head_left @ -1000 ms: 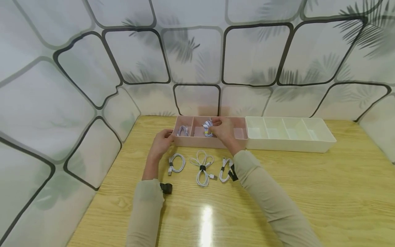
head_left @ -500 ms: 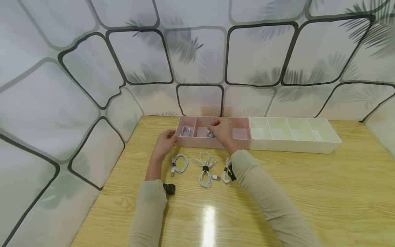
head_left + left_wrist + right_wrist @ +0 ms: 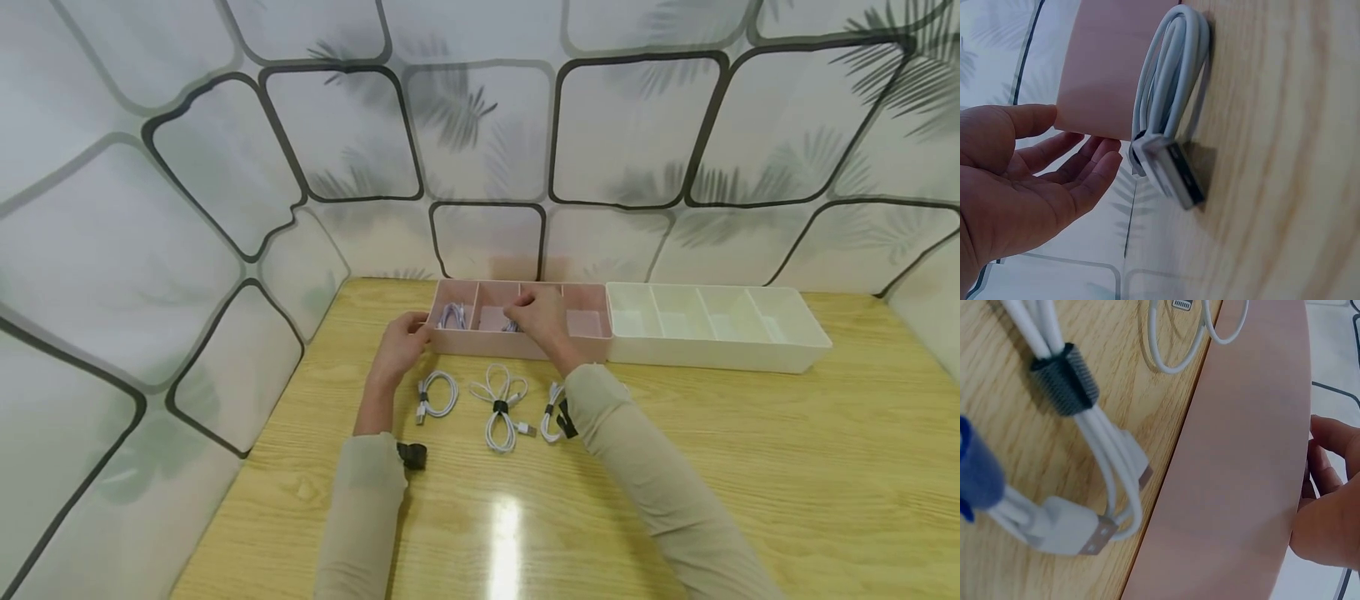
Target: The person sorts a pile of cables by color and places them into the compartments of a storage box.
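Observation:
My left hand [image 3: 397, 348] rests against the left end of the pink divided box [image 3: 465, 342]; in the left wrist view its thumb and fingertips touch the box [image 3: 1100, 75], fingers loosely bent. My right hand [image 3: 543, 319] reaches into the box and pinches a small bundled cable [image 3: 512, 326], mostly hidden behind the fingers, low in the second compartment from the left. In the right wrist view the box's wall hides the fingertips of that hand [image 3: 1332, 487]. A pale purple cable [image 3: 452, 316] lies in the leftmost compartment.
Three tied white cables lie before the box: a round coil [image 3: 437, 394], a looped one [image 3: 500, 408] and one [image 3: 552, 413] partly behind the right sleeve. A white divided box [image 3: 712, 352] adjoins the pink one. The patterned wall stands behind.
My right hand has lowered the bundled cable from above the pink box's rim into the compartment. My left hand has stayed at the box's end.

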The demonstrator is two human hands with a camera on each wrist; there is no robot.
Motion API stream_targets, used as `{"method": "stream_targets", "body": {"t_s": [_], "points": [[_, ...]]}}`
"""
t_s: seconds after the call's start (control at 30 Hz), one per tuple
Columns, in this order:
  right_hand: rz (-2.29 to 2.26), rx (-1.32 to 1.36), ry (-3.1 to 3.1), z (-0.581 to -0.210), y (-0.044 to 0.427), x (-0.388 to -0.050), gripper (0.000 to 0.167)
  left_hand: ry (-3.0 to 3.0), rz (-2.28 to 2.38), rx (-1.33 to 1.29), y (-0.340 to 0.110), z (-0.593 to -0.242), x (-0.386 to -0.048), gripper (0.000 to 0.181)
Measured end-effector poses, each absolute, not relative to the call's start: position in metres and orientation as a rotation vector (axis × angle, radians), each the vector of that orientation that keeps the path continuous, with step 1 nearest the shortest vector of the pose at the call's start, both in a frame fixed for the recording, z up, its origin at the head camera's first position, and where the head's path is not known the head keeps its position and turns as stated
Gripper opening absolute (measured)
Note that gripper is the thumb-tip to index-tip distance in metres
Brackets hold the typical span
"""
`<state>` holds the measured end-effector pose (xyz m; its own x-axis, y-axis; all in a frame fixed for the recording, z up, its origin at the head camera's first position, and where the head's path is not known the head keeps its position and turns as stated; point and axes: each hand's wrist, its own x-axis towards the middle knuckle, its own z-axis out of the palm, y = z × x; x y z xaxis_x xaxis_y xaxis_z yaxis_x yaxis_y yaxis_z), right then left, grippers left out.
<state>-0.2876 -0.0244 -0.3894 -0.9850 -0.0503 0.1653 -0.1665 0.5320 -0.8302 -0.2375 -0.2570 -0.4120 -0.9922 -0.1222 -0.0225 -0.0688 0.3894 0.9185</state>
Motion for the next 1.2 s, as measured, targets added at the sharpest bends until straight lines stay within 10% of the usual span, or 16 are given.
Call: {"method": "stream_targets", "body": {"t_s": [1.2], "points": [[2.055, 0.258, -2.386, -0.379, 0.011, -0.254, 0.023, -2.624, -1.690, 0.148, -0.259, -0.411, -0.238, 0.040]]}}
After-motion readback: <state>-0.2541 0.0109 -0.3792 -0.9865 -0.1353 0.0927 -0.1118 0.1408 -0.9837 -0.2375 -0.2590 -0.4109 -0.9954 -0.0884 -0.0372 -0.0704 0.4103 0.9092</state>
